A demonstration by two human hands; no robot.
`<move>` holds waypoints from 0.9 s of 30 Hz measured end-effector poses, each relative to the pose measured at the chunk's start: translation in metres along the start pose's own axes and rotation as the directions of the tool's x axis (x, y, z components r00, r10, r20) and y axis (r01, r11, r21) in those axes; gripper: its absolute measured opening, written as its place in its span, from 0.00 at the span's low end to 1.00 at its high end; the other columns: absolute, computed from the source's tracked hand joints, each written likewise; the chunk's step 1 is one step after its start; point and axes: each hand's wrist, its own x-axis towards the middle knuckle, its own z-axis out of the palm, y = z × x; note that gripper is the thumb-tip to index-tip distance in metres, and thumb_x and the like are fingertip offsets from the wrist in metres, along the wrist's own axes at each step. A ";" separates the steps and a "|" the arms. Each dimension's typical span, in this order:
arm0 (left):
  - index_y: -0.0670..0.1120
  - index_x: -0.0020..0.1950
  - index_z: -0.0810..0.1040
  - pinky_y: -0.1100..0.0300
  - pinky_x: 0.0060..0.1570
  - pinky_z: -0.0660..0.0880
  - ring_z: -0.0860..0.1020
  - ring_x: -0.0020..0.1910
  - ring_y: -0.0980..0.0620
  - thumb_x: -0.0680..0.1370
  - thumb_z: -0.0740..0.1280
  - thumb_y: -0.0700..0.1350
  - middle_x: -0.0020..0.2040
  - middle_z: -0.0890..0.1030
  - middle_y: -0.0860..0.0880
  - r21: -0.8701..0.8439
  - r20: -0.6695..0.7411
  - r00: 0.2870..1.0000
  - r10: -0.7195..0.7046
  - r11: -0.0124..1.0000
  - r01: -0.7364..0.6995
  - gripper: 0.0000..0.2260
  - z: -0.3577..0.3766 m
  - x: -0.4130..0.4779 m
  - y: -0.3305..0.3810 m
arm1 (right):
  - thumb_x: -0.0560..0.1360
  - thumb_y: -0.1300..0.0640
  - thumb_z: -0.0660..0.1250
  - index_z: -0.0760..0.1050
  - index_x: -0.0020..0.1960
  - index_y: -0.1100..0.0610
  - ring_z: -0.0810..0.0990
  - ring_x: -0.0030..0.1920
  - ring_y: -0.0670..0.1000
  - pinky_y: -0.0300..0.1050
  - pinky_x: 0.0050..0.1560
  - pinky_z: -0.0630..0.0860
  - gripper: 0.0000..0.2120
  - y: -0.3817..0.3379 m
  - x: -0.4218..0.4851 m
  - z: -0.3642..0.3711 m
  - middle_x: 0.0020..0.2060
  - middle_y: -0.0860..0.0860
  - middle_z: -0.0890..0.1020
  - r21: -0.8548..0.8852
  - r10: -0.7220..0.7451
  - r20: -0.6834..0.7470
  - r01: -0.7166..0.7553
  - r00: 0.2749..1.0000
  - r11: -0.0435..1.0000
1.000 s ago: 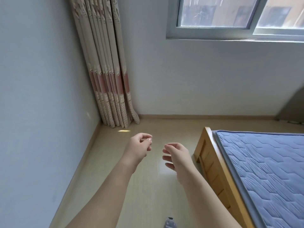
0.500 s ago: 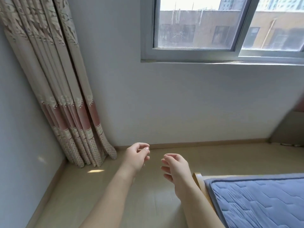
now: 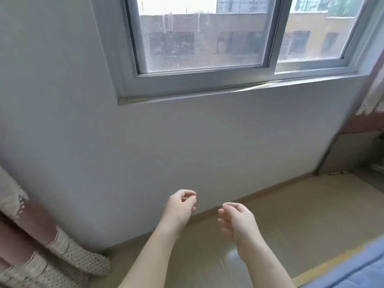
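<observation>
My left hand (image 3: pixel 180 207) is held out in front of me over the floor, fingers loosely curled and thumb tip near the forefinger. Nothing shows plainly between them. My right hand (image 3: pixel 236 220) hovers beside it, a hand's width to the right, with relaxed, half-curled fingers and nothing in it. Both hands are in the air, a little short of the wall below the window (image 3: pixel 199 38).
A grey-framed sliding window with a sill (image 3: pixel 207 91) fills the upper wall. A patterned curtain (image 3: pixel 41 256) bunches on the floor at lower left. The blue mattress corner (image 3: pixel 357 275) and its wooden bed edge lie at lower right. Beige floor (image 3: pixel 291 215) runs along the wall.
The view has swung up and to the right: the curtain slid to the left edge, the window fills the top, and the bed dropped to the corner. Both hands keep the same pose.
</observation>
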 end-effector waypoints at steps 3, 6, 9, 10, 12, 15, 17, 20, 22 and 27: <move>0.52 0.47 0.77 0.62 0.41 0.73 0.79 0.41 0.54 0.80 0.61 0.43 0.46 0.80 0.50 0.006 0.095 0.995 -0.018 1.000 0.018 0.07 0.026 0.056 0.019 | 0.78 0.59 0.62 0.74 0.47 0.54 0.78 0.41 0.51 0.44 0.42 0.72 0.04 -0.018 0.047 -0.003 0.43 0.51 0.80 0.039 0.021 -0.073 -0.018 0.997 0.999; 0.51 0.47 0.77 0.62 0.39 0.72 0.79 0.41 0.55 0.80 0.61 0.43 0.45 0.80 0.51 0.008 0.160 0.987 -0.032 0.999 0.032 0.07 0.055 0.108 0.035 | 0.78 0.59 0.61 0.74 0.47 0.54 0.78 0.41 0.51 0.44 0.41 0.72 0.04 -0.038 0.096 -0.012 0.43 0.51 0.79 0.062 0.032 -0.131 -0.024 0.991 0.998; 0.51 0.48 0.77 0.62 0.39 0.72 0.79 0.41 0.55 0.80 0.61 0.43 0.47 0.80 0.50 0.017 0.210 0.978 -0.016 1.000 0.013 0.06 0.091 0.162 0.053 | 0.79 0.58 0.61 0.74 0.47 0.54 0.78 0.42 0.51 0.44 0.42 0.73 0.04 -0.060 0.151 -0.030 0.44 0.51 0.80 0.081 0.030 -0.171 -0.017 0.985 0.997; 0.51 0.48 0.77 0.62 0.39 0.72 0.79 0.41 0.55 0.80 0.61 0.43 0.48 0.80 0.49 0.024 0.226 0.974 -0.008 1.000 0.003 0.06 0.105 0.180 0.061 | 0.79 0.58 0.61 0.74 0.48 0.54 0.78 0.43 0.51 0.44 0.43 0.74 0.04 -0.069 0.170 -0.038 0.45 0.51 0.80 0.087 0.025 -0.186 -0.009 0.982 0.996; 0.50 0.49 0.77 0.62 0.39 0.72 0.79 0.41 0.54 0.80 0.61 0.43 0.48 0.80 0.49 0.028 0.257 0.966 0.011 0.999 -0.019 0.06 0.137 0.217 0.079 | 0.78 0.58 0.61 0.74 0.47 0.54 0.79 0.43 0.51 0.44 0.43 0.74 0.04 -0.090 0.210 -0.056 0.45 0.51 0.80 0.098 0.009 -0.214 0.012 0.977 0.995; 0.49 0.50 0.77 0.62 0.38 0.71 0.79 0.41 0.54 0.80 0.61 0.42 0.47 0.80 0.49 0.052 0.291 0.957 0.017 0.998 -0.033 0.06 0.185 0.268 0.114 | 0.78 0.57 0.61 0.74 0.47 0.53 0.78 0.43 0.50 0.43 0.44 0.74 0.04 -0.125 0.267 -0.086 0.46 0.50 0.80 0.089 0.008 -0.245 0.014 0.970 0.996; 0.49 0.50 0.77 0.61 0.38 0.72 0.79 0.41 0.54 0.80 0.61 0.42 0.48 0.80 0.49 0.036 0.307 0.951 0.038 0.998 -0.051 0.06 0.216 0.301 0.134 | 0.78 0.57 0.61 0.74 0.46 0.52 0.78 0.42 0.49 0.43 0.44 0.74 0.04 -0.149 0.303 -0.107 0.46 0.50 0.80 0.093 -0.016 -0.271 0.043 0.963 0.995; 0.50 0.50 0.77 0.61 0.41 0.73 0.80 0.43 0.54 0.80 0.61 0.43 0.49 0.80 0.49 0.035 0.358 0.933 0.038 0.998 -0.054 0.06 0.261 0.342 0.153 | 0.78 0.57 0.61 0.74 0.47 0.53 0.79 0.43 0.50 0.44 0.45 0.74 0.04 -0.174 0.347 -0.139 0.46 0.50 0.80 0.108 -0.012 -0.314 0.049 0.949 0.993; 0.50 0.50 0.77 0.60 0.43 0.73 0.80 0.44 0.54 0.80 0.61 0.43 0.49 0.80 0.49 0.040 0.396 0.918 0.020 0.998 -0.039 0.06 0.297 0.366 0.159 | 0.78 0.57 0.61 0.74 0.48 0.53 0.79 0.45 0.50 0.44 0.45 0.74 0.04 -0.181 0.370 -0.164 0.47 0.50 0.80 0.121 0.009 -0.345 0.035 0.938 0.992; 0.52 0.50 0.78 0.56 0.50 0.75 0.81 0.47 0.53 0.80 0.62 0.45 0.50 0.81 0.48 0.078 0.548 0.836 -0.010 0.996 -0.040 0.05 0.399 0.423 0.178 | 0.79 0.57 0.61 0.74 0.48 0.53 0.79 0.46 0.50 0.44 0.45 0.74 0.04 -0.199 0.429 -0.236 0.48 0.51 0.80 0.159 0.061 -0.470 0.016 0.881 0.987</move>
